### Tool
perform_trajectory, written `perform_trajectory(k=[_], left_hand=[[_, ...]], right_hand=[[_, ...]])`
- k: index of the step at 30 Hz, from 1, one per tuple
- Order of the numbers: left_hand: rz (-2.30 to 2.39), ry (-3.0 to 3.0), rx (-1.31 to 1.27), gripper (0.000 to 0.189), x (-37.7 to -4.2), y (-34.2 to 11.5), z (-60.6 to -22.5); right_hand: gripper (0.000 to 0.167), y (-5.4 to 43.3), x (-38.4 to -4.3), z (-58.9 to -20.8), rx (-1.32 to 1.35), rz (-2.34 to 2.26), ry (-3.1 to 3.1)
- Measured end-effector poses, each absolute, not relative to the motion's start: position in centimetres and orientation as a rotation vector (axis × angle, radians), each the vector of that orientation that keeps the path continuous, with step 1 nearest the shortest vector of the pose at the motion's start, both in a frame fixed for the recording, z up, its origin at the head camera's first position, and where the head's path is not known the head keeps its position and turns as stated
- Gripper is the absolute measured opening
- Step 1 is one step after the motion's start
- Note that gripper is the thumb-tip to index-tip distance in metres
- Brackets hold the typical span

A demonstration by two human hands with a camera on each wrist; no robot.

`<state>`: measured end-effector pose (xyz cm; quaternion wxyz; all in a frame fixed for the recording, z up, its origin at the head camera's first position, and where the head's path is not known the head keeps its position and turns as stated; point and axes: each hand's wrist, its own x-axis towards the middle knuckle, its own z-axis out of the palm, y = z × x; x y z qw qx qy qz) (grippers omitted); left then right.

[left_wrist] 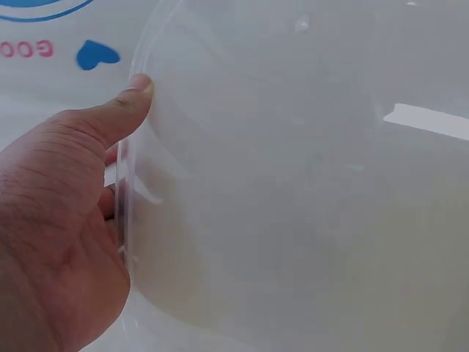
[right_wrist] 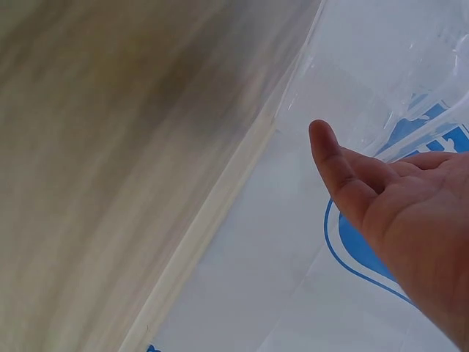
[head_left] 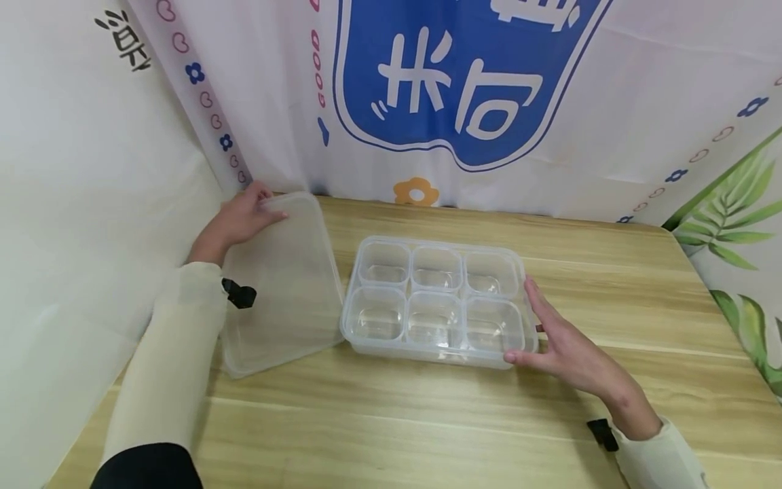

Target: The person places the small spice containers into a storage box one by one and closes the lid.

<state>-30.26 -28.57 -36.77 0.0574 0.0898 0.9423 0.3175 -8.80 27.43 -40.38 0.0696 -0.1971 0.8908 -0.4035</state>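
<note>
A clear plastic storage box [head_left: 436, 354] on the wooden table holds several small clear cups [head_left: 435, 319] in two rows. My left hand [head_left: 241, 221] pinches a flat, translucent plastic lid [head_left: 281, 285] at its far left edge. In the left wrist view the thumb lies over the lid's rim and the other fingers are partly hidden behind it. The lid leans at a tilt, its right side right beside the box. At the box's right end, my right hand [head_left: 568, 350] is spread, with the thumb at the near corner and straight fingers along the side.
The wooden table [head_left: 427, 421] reaches back to a printed white cloth [head_left: 275, 88] with a blue emblem. White cloth [head_left: 73, 204] hangs close along the left side, and a leaf-patterned covering [head_left: 739, 217] stands at the right edge.
</note>
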Motion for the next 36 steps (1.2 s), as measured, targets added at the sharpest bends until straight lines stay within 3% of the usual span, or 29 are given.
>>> perform_trajectory(k=[18,29,36], left_hand=[[1.103,3.193,0.034,0.060,-28.1,-28.9,-30.2],[1.352,3.296,-0.352,0.050,-26.9,-29.4,-28.7],[1.654,3.258,-0.217,0.038,-26.2,-28.6,-29.7]], right_hand=[[0.121,27.5,-8.7,-40.3,-0.595,-1.241,2.665],[0.120,27.4,-8.7,-40.3,-0.583,-1.214,2.673],[0.120,27.5,-8.7,-40.3,-0.585,-1.210,2.674]])
